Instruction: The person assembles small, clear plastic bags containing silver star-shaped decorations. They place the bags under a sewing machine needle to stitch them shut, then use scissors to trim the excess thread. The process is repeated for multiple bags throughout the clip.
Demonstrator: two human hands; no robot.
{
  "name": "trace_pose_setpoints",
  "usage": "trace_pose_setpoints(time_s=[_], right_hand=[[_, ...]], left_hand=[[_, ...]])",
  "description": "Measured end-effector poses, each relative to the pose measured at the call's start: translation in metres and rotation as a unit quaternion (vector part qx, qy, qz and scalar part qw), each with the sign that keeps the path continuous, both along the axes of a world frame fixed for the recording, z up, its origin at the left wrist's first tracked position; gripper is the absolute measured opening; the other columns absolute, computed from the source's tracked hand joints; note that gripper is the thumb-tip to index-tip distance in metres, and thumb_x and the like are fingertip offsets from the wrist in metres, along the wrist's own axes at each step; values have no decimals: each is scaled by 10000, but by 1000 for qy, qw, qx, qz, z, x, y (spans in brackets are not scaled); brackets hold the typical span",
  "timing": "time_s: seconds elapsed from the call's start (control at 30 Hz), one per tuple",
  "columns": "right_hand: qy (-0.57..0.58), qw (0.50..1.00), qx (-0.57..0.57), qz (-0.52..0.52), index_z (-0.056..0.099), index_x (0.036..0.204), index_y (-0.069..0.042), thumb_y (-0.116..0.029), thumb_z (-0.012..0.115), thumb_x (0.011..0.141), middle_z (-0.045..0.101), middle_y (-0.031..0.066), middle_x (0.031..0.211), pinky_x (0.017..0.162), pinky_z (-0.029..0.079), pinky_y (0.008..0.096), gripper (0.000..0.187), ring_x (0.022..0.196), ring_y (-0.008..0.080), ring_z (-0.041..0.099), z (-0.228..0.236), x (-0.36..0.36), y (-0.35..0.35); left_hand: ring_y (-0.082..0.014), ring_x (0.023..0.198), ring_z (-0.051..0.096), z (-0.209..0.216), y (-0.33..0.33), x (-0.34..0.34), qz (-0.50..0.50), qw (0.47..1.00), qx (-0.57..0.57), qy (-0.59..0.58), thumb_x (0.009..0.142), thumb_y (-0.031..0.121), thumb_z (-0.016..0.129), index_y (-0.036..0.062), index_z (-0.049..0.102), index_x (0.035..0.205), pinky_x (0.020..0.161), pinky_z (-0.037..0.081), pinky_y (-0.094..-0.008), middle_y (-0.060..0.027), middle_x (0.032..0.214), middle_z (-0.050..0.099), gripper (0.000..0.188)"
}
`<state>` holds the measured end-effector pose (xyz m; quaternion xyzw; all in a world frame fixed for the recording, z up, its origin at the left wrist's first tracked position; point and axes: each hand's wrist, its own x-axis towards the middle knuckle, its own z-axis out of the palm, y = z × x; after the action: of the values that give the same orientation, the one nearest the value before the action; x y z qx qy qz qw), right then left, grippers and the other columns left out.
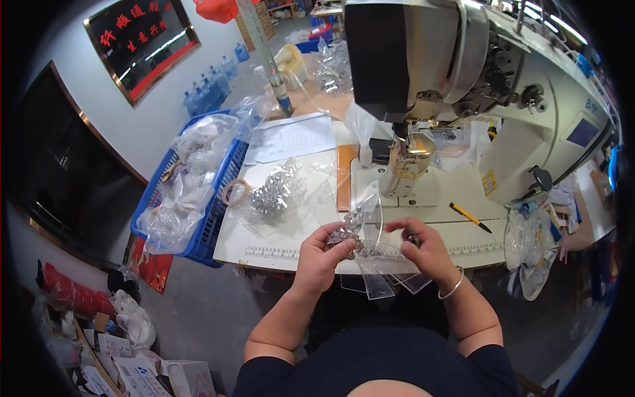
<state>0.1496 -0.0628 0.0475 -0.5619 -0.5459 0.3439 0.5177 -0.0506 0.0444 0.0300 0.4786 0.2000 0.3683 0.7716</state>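
My left hand (322, 257) is closed at the table's front edge. Between its thumb and fingers is a bunched clear plastic piece (344, 236) with silvery, glittering bits. Just to the right, my right hand (428, 253) is curled, its index finger bent toward the plastic. A small dark object (414, 239) shows at its fingers, too small to name. Clear flat plastic sheets (378, 286) hang over the table edge between the hands. Beyond them stands the sewing machine (536, 86), its metal post (405, 173) rising from the bed.
Left on the white table (291, 231) lie a pile of silvery pieces (272, 193), a tape roll (235, 192) and paper sheets (297, 137). A blue basket (221, 218) of plastic-wrapped goods stands beside it. A yellow-and-black pen-shaped tool (471, 217) lies right, near a clear bag (529, 248).
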Motion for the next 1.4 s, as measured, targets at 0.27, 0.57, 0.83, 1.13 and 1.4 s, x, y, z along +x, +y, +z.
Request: trace_pose_setpoints(time_s=[0.27, 0.57, 0.83, 1.13, 1.4], right_hand=[[-1, 997, -57, 44, 625, 1036, -21, -123, 731, 752, 588, 7, 755, 628, 422, 219, 320, 680, 69, 497, -13, -19, 10], [-16, 996, -41, 80, 623, 1035, -20, -119, 729, 753, 586, 20, 733, 639, 437, 232, 317, 666, 88, 512, -14, -16, 10], [49, 997, -57, -5, 603, 1024, -20, -135, 737, 736, 592, -4, 845, 653, 433, 207, 338, 694, 58, 506, -15, -10, 11], [264, 959, -88, -48, 436, 1261, 4, -156, 792, 701, 494, 9, 854, 687, 417, 207, 682, 744, 90, 478, -1, -28, 32], [-186, 975, 118, 0, 593, 1082, -32, -343, 776, 697, 534, 142, 1172, 836, 450, 295, 528, 1030, 214, 542, 25, 7, 30]], left_hand=[[-225, 1092, 554, -1, -1, -3, -96, 980, -154, -82, 976, 269, 372, -5, 419, 1276, 914, 468, -364, -147, 1209, 547, 409], [-191, 1076, 554, -9, -10, -5, -63, 977, -188, -72, 921, 123, 493, 12, 389, 1314, 900, 471, -346, -119, 1194, 549, 421], [-166, 996, 586, -9, -13, -3, -47, 986, -148, -59, 926, 80, 477, 12, 429, 1299, 873, 478, -330, -108, 1146, 571, 382], [-142, 980, 568, 4, -2, 5, -48, 993, 93, 59, 854, -13, 575, -13, 327, 1359, 859, 463, -266, -109, 1078, 577, 563], [-127, 833, 596, 58, 47, 11, -278, 930, 180, 156, 746, -57, 689, -25, 228, 1402, 729, 492, -245, -98, 913, 609, 802]])
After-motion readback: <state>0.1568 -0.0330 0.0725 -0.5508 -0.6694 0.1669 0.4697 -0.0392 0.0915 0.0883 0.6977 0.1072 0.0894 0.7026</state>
